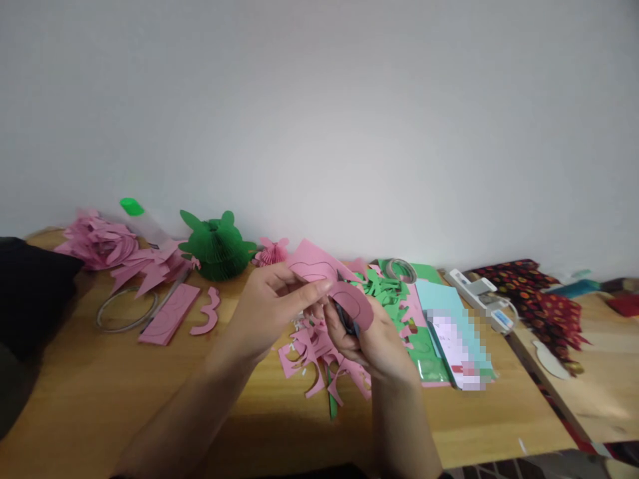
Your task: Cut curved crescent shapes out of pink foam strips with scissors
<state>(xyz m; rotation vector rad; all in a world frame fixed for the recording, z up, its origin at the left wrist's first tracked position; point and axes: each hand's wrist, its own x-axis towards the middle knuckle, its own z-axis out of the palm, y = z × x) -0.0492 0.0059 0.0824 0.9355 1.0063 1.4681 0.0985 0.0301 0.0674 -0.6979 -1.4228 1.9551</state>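
Note:
My left hand [259, 309] is closed on a piece of pink paper [313, 258] with curved outlines drawn on it, held above the table. My right hand [387, 342] is wrapped round scissors [348, 320]; their dark handles show, while most of the blades is hidden by the paper. A rounded part of the pink paper hangs over the right fingers. Beneath both hands lie pink paper scraps [319, 349] with curved cut-outs, and a green strip [332, 397] pokes out from them.
Behind stand a green folded-paper figure [218, 249] and a small pink one [272, 252]. To the left are pink cut pieces [206, 313], a wire ring [124, 311] and a dark garment [32, 299]. A phone [456, 349], tape roll [401, 271] and power strip [479, 299] lie right.

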